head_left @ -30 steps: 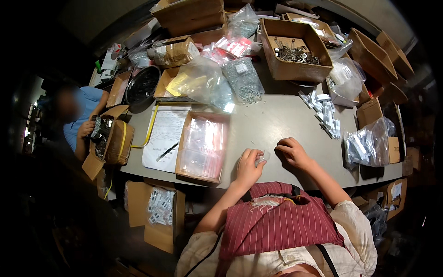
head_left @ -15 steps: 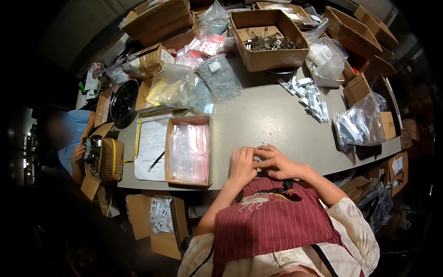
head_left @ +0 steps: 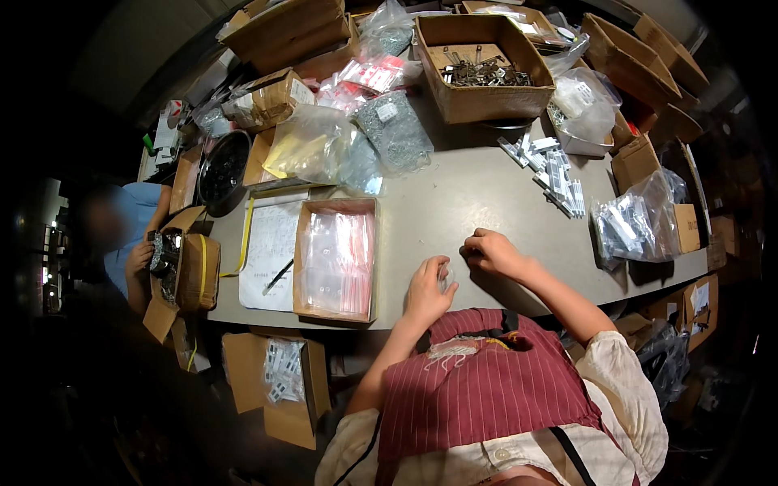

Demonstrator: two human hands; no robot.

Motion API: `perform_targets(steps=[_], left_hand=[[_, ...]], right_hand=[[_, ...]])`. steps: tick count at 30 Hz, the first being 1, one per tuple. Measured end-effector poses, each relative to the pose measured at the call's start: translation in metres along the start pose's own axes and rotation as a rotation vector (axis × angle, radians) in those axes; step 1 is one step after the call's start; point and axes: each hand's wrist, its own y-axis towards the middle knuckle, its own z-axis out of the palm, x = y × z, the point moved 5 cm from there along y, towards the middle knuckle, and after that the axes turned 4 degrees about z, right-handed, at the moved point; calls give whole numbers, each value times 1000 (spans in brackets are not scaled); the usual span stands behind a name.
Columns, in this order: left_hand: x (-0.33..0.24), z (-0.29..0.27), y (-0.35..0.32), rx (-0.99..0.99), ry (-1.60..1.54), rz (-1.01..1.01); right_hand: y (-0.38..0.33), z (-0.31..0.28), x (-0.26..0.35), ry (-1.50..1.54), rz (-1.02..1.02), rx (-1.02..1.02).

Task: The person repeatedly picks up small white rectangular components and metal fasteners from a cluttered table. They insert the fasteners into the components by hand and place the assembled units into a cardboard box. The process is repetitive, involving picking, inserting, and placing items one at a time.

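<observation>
Close to the table's front edge, my left hand (head_left: 429, 293) is curled around a small clear plastic bag (head_left: 444, 277), mostly covered by the fingers. Farther forward and to the right, my right hand (head_left: 494, 253) reaches down to the tabletop with its fingers pinched together. What lies between those fingertips is too small and hidden to tell. To the left of my left hand stands an open cardboard box (head_left: 374, 267) filled with flat clear bags with red edges (head_left: 336, 259).
Written papers (head_left: 267, 251) with a pen (head_left: 278, 277) lie left of the bag box. Grey-white metal strips (head_left: 559, 178) are piled right of centre. A cardboard box (head_left: 486, 101) of metal parts stands behind. At the left, a co-worker's hand (head_left: 139, 257) touches another box (head_left: 197, 275).
My hands were together at the table edge. The right one has moved forward and right to the tabletop, while the left has stayed near its place and turned slightly, showing the clear bag.
</observation>
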Motion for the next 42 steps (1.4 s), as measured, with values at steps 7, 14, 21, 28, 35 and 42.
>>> perform_targets(steps=[7,14,21,28,35,42], left_hand=[[0,5,8,24,-43,7],[-1,22,24,57,-58,75],[-5,35,38,137,-146,50],[17,36,35,44,-275,-44],[8,24,25,50,-287,-67],[8,27,25,43,-257,-27]], right_hand=[[-6,3,12,-173,12,-64],[-10,-10,-26,438,370,-52],[-19,-48,26,1130,375,-78],[-20,-39,2,55,325,-94],[-23,-7,2,-189,57,82],[-36,23,7,-654,177,-36]])
